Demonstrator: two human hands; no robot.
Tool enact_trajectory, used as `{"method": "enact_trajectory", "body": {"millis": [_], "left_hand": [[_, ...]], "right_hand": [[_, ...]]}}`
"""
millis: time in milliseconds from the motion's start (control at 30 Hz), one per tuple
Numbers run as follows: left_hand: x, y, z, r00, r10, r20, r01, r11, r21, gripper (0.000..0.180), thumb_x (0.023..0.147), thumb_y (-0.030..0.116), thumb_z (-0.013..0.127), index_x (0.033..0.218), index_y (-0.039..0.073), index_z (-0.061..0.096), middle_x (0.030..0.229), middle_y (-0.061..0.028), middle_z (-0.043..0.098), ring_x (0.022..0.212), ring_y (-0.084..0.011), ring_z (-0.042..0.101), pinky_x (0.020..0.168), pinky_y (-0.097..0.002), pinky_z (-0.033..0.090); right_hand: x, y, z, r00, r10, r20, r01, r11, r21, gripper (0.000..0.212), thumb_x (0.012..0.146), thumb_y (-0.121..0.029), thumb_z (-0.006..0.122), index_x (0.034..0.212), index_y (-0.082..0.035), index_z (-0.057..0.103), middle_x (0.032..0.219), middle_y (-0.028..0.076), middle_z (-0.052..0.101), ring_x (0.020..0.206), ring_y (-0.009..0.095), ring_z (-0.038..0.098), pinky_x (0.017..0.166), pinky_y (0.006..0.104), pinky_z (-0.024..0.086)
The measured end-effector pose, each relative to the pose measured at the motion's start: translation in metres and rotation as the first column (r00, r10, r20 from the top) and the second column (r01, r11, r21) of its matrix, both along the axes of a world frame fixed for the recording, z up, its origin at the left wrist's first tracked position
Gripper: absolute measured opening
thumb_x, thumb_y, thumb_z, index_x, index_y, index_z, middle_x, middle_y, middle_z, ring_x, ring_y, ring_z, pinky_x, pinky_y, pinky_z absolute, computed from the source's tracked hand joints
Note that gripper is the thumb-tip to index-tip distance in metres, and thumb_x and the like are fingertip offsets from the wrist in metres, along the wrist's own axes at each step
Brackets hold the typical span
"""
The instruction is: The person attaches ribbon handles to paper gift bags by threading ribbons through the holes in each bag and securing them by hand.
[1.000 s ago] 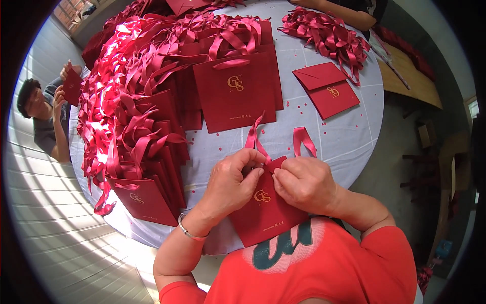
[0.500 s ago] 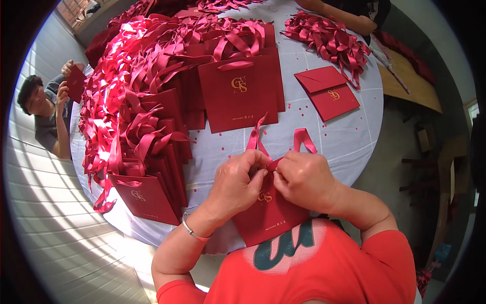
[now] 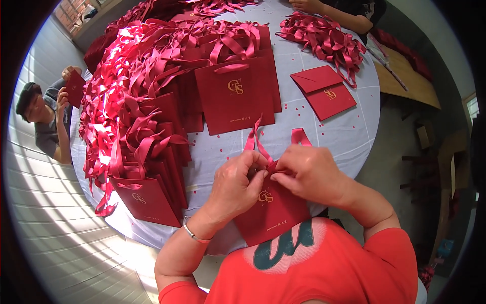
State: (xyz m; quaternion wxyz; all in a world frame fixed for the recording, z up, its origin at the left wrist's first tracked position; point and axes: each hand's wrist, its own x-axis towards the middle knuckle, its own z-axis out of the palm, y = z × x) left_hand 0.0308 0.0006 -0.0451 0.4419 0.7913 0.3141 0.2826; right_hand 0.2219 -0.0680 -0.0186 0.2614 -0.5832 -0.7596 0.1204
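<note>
The step in hand looks like fitting a ribbon handle to the small red bag [image 3: 271,220], at the holes along its top edge. That bag is at the near rim of the counter [image 3: 349,147], its lower end against the person's shirt [image 3: 329,253], its top between the two hands.

The left hand [image 3: 235,182] has thumb and forefinger pinched on the top edge; the right hand [image 3: 314,172] pinches the same edge just beside them. Whether paper or ribbon sits between the fingertips is hidden. One ribbon loop [image 3: 252,138] rises beyond the left hand, another [image 3: 299,137] beyond the right.

The next move, I judge, calls for the left fingers to steady the edge while the right ones work the ribbon end through and draw it snug, without creasing the paper.

Beyond the hands stands a larger bag [image 3: 235,104] with its ribbon on; right of it lie a folded bag [image 3: 329,101] and, farther off, a heap of ribbons [image 3: 324,40].
</note>
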Motion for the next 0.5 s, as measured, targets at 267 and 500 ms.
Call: {"method": "enact_trajectory", "body": {"millis": [267, 500], "left_hand": [[0.006, -0.010, 0.003, 0.999, 0.032, 0.031, -0.043, 0.886, 0.463, 0.028, 0.071, 0.002, 0.078, 0.092, 0.005, 0.059, 0.077, -0.0078, 0.062, 0.067, -0.0264, 0.060, 0.062, -0.0377, 0.047], [0.006, -0.022, 0.009, 0.997, 0.075, 0.036, -0.082, 0.833, 0.547, 0.033, 0.069, -0.001, 0.077, 0.093, 0.007, 0.056, 0.078, -0.0064, 0.061, 0.069, -0.0264, 0.059, 0.064, -0.0376, 0.044]], "right_hand": [[0.022, 0.032, 0.014, 0.954, 0.161, -0.252, -0.237, 0.920, -0.312, 0.014, 0.087, -0.013, 0.068, 0.091, 0.000, 0.068, 0.086, 0.015, 0.065, 0.076, 0.027, 0.064, 0.065, 0.0361, 0.050], [0.020, 0.071, 0.037, 0.944, 0.330, -0.022, -0.256, 0.685, -0.682, 0.029, 0.090, -0.025, 0.065, 0.081, 0.002, 0.069, 0.069, 0.011, 0.064, 0.065, 0.025, 0.063, 0.061, 0.0383, 0.049]]}}
